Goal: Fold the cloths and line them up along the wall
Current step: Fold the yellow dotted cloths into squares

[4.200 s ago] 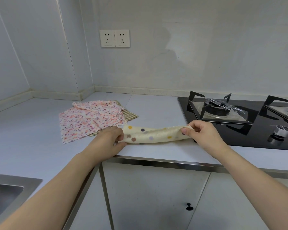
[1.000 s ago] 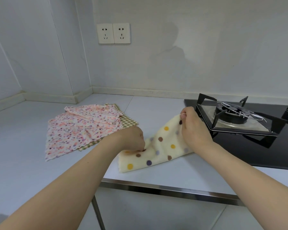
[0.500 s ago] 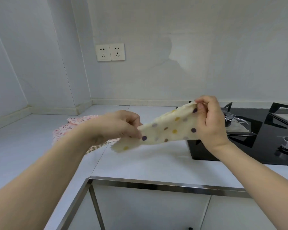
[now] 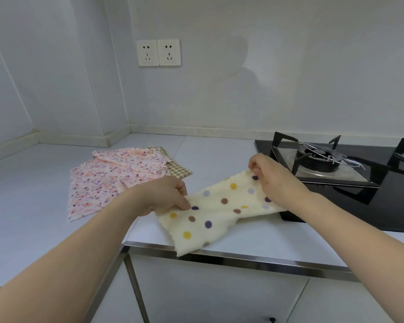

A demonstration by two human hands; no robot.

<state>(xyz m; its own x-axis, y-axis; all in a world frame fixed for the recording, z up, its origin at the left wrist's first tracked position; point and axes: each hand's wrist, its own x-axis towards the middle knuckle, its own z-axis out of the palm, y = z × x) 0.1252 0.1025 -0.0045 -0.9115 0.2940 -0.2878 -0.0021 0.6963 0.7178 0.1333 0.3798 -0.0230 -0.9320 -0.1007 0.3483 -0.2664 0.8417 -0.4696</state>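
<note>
Head view: left grip [image 4: 170, 197] and right grip [image 4: 269, 177] pinch cream polka-dot fleece cloth [image 4: 216, 212]; square the corners, then crease flat on white desk [image 4: 33, 217], away from 2 o'clock black gas hob [image 4: 359, 183].

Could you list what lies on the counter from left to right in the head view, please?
Pink floral cloth → checked cloth → left hand → polka-dot cloth → right hand → gas hob.

Left hand [image 4: 166, 197] and right hand [image 4: 272, 178] pinch dotted cloth [image 4: 216, 214].
</note>
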